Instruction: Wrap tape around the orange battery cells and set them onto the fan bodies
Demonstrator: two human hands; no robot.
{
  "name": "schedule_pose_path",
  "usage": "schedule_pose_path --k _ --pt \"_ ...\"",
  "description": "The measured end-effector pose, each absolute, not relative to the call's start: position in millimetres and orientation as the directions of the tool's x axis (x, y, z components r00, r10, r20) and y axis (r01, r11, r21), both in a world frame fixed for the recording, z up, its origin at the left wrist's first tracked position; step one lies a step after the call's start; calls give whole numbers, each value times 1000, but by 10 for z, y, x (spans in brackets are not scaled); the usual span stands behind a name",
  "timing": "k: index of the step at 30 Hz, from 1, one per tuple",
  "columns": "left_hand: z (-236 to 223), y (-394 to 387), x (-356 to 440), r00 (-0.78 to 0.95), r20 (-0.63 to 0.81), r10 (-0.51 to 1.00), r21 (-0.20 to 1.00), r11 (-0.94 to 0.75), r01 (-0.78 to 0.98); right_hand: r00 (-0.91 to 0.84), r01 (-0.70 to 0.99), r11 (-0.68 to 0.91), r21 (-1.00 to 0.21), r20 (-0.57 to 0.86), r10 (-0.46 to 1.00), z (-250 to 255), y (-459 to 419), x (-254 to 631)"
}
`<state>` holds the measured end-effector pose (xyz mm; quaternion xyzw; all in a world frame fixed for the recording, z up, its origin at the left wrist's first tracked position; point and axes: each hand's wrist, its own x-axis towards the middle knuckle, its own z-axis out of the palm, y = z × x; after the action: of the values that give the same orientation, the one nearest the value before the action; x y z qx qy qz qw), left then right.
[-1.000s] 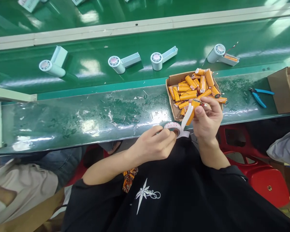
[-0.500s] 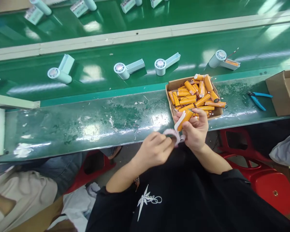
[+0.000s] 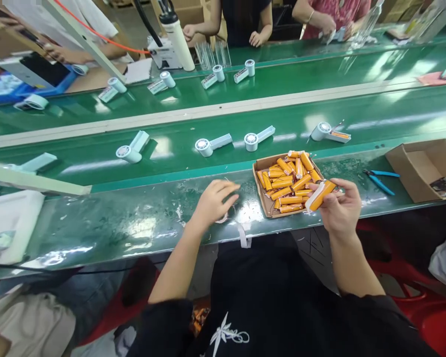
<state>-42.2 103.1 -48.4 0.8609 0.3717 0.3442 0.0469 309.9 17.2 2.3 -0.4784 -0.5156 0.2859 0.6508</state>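
My right hand (image 3: 341, 210) grips an orange battery (image 3: 325, 194) with a strip of white tape along its side. It is held over the front right corner of a shallow cardboard box (image 3: 259, 196) full of similar orange wired batteries (image 3: 282, 182). Over the bench to the left, my left hand (image 3: 213, 204) has its fingers stretched out and apart. Partly hidden beneath it lies a roll of tape (image 3: 223, 218). A loose white tape end (image 3: 243, 236) hangs at the bench's front edge.
Blue-handled cutters (image 3: 382, 181) and an open cardboard box (image 3: 409, 173) are on the right. Pale blue handheld fans (image 3: 204, 147) lie along the green belt behind. A white tray (image 3: 33, 208) stands at left. Several people work nearby; a co-worker's hand (image 3: 256, 38) shows across the line.
My left hand has let go of the tape roll, now on the bench, and opened. My right hand has moved right with the taped battery. The view has tilted up.
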Motion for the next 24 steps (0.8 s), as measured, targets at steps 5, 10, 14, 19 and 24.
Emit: schedule_pose_path --k 5,10,14,19,24 --pt "-63 2364 711 470 233 851 235 -518 822 248 26 409 -912 402 881 247 135 3038" --pt "61 3067 1163 501 -70 863 131 -490 862 177 73 470 -880 475 862 478 -8 3172" --pt "-98 3203 1130 636 -97 765 181 -615 767 140 165 525 -835 547 826 613 75 3365" --pt "-247 3334 1060 745 -38 666 293 -705 646 97 343 552 -760 613 784 747 887 3407" --pt "-301 3429 1092 774 20 632 409 -712 571 -89 548 414 -726 441 893 711 2042 3333"
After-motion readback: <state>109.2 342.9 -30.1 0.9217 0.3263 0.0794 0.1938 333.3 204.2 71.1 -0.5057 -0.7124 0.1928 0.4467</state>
